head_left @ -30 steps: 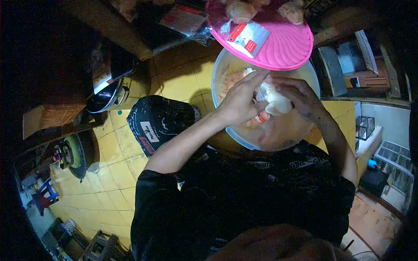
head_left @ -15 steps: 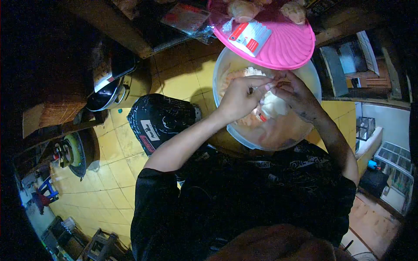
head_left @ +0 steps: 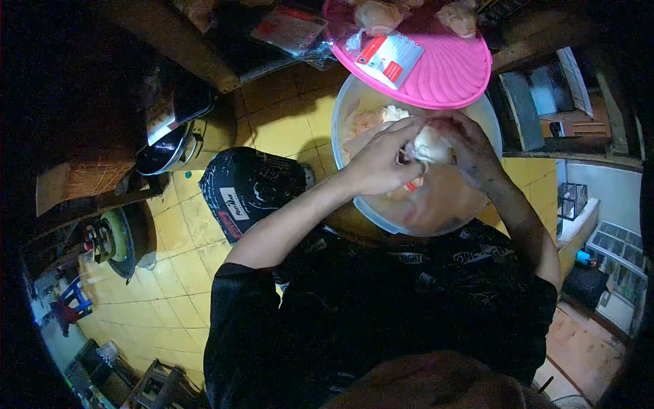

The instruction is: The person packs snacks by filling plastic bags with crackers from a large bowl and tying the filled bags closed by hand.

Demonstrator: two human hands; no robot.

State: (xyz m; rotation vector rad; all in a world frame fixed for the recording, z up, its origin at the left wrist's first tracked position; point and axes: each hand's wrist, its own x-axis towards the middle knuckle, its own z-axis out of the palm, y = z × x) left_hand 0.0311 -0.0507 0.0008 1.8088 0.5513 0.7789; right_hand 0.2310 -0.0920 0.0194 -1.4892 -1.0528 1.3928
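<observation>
Over a translucent plastic tub (head_left: pixel 342 146), both of my hands meet on a small white bundle (head_left: pixel 430 147) that looks like a filled plastic bag. My left hand (head_left: pixel 387 158) pinches it from the left with the thumb and fingers closed. From the right, my right hand (head_left: pixel 470 144) curls round its upper side, and its fingertips are partly in shadow. Pale orange-tan contents and a white clump (head_left: pixel 394 114) lie inside the tub behind my left hand. A small red-printed piece (head_left: pixel 413 185) shows just below the bundle.
A pink ribbed tray (head_left: pixel 453 75) overhangs the tub's far rim, bearing a red-and-white packet (head_left: pixel 390 58) and pale bundles (head_left: pixel 458 20). Clear plastic packaging (head_left: pixel 293 31) lies left of it. A metal pot (head_left: pixel 170 153) stands at left. Yellow tiles (head_left: pixel 167 273) cover the floor.
My hands have come apart slightly and lowered, with the left hand turning. The white bundle, formerly below my fingers, now sits up between both hands.
</observation>
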